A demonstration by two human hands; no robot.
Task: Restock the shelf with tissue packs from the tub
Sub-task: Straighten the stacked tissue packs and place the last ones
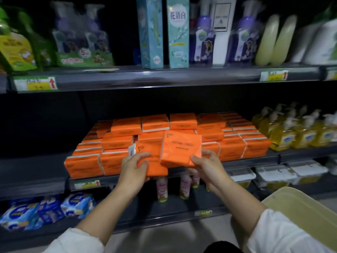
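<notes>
Several orange tissue packs (182,121) are stacked on the middle dark shelf (255,162). My left hand (134,168) grips one orange pack (155,165) at the shelf's front edge, thumb on top. My right hand (205,162) holds a second orange pack (180,149) tilted upward, its printed face toward me, overlapping the first pack. A corner of the beige tub (299,207) shows at the lower right, beside my right sleeve; its inside is hidden.
The top shelf (164,75) carries blue boxes (177,31), purple bottles and green refill pouches. Yellow pump bottles (299,132) stand right of the tissue stack. Below are pink bottles (162,190), blue wipe packs (45,210) and white trays (273,176). The left part of the middle shelf is dark.
</notes>
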